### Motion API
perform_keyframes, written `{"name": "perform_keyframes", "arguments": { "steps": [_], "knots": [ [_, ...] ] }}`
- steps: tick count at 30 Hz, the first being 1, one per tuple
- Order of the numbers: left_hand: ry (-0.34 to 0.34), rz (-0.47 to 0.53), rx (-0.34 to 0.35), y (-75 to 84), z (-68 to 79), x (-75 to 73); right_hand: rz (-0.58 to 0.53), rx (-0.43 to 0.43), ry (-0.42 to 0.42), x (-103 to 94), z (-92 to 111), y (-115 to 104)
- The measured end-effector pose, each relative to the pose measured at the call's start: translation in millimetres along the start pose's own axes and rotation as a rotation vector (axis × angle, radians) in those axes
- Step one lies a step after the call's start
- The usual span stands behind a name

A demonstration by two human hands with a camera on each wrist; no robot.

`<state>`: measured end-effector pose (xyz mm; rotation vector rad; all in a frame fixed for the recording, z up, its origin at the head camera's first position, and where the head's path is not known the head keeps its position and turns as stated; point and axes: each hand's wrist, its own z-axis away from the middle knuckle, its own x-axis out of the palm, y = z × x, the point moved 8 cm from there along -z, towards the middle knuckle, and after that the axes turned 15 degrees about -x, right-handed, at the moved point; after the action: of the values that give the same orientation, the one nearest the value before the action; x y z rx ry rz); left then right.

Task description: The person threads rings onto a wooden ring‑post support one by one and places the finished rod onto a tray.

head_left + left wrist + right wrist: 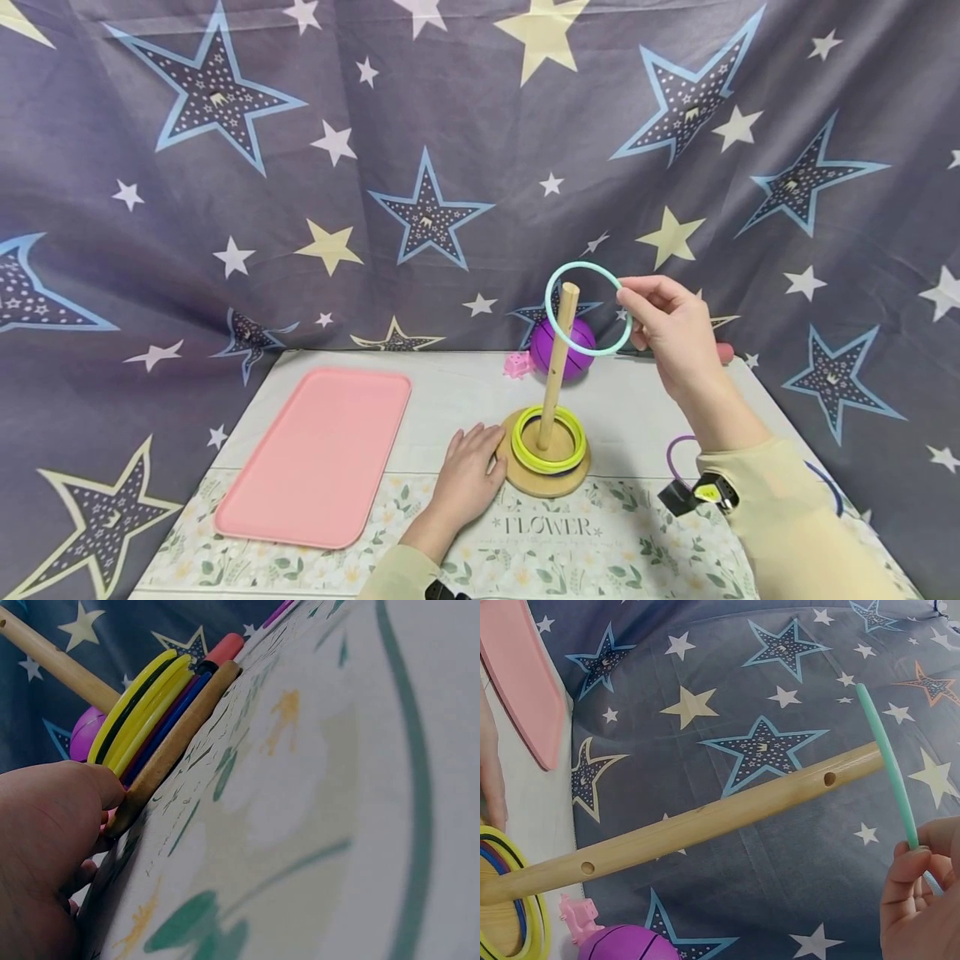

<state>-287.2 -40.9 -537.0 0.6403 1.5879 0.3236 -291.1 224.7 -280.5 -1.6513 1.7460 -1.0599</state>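
Observation:
A mint-green ring [556, 326] is pinched between the thumb and fingers of my right hand [675, 329], up beside the top of a wooden peg [557, 375]. In the right wrist view the ring [889, 761] appears edge-on, overlapping the peg's tip. The peg rises from a round wooden base [547, 486]. Yellow rings [517, 446] lie stacked around its foot, with blue and dark red ones below them, seen in the left wrist view. My left hand [468, 471] rests with fingers extended at the left edge of the base.
A pink tray [315, 458] lies on the table at left. Behind the peg are a purple ball [583, 363] and a small pink toy [518, 364]. A purple ring [670, 457] and a dark blue ring [831, 487] lie at right, partly hidden by my right arm. A starry curtain [450, 125] hangs behind.

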Motion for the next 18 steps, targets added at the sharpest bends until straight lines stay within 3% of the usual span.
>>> {"name": "perform_keyframes", "arguments": {
  "steps": [18],
  "knots": [
    [0.008,-0.005,0.009,1.3,0.9,-1.4,0.056,0.064,-0.004,6.6,7.6,27.7]
  ]
}}
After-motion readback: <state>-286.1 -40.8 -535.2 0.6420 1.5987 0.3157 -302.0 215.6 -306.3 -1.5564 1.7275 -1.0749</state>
